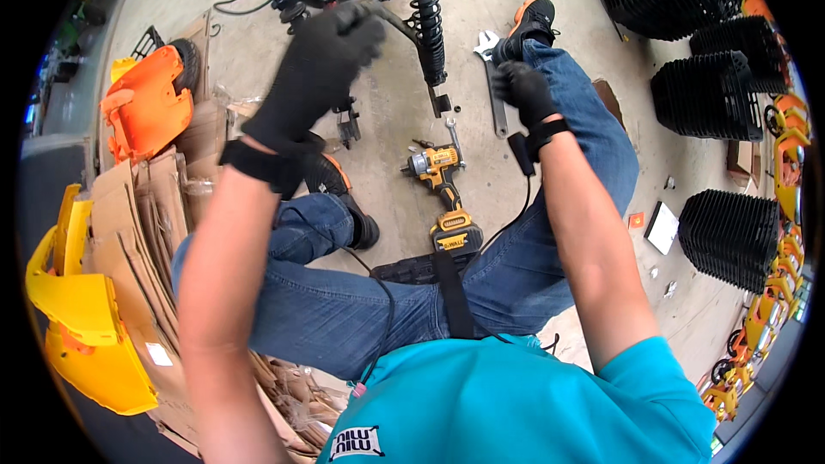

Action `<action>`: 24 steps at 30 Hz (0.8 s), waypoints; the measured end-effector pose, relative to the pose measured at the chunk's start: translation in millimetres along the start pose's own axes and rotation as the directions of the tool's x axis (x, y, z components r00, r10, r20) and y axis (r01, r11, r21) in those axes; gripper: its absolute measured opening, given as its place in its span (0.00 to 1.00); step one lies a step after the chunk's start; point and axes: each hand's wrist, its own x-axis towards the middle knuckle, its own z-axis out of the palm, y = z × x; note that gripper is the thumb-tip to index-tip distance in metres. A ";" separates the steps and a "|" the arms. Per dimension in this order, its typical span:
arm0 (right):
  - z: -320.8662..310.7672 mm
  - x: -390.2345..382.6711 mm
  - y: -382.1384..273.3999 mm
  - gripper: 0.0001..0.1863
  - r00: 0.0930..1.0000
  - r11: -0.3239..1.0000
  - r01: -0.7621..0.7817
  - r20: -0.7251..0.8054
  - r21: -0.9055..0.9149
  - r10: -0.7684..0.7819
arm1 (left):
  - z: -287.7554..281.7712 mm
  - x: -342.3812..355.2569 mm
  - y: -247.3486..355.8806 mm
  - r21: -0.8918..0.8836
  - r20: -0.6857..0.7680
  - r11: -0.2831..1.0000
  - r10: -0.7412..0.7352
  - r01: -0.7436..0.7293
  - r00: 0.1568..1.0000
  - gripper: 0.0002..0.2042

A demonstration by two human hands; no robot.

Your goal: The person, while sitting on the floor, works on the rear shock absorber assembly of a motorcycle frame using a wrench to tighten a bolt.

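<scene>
Shirt (507, 395) — large wrench (498, 107) lengthwise, head (487, 43) forward

2 forearms (225, 266) extend, left hand (320, 64) raised, right hand (528, 91) curled.

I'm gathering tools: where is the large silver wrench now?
In the head view, the large silver wrench lies on the floor in the upper part, right of centre, just left of the gloved right hand and the right shoe.

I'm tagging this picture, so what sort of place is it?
Probably an assembly workshop: a cordless power tool and a large wrench lie on the floor near a black coil-spring shock absorber.
</scene>
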 end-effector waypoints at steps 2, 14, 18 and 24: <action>-9.9 2.6 -34.3 0.09 0.991 0.966 -0.094 -0.065 0.242 0.113 | -17.9 -21.4 29.6 -0.126 -0.121 0.986 0.089 -0.105 0.989 0.11; -3.5 -64.3 -142.1 0.07 0.991 0.771 0.054 0.058 0.634 -0.118 | -87.8 -60.1 50.1 -0.335 -0.415 0.926 0.020 -0.173 0.909 0.12; 12.2 -90.2 -165.1 0.14 0.982 0.846 0.171 -0.016 0.504 -0.189 | -97.5 -46.6 43.3 -0.301 -0.405 0.903 0.170 -0.306 0.898 0.11; 7.8 -110.2 -227.8 0.18 0.803 0.834 0.546 0.237 0.077 -0.547 | -107.8 -19.2 37.9 -0.274 -0.439 0.853 0.299 -0.443 0.847 0.08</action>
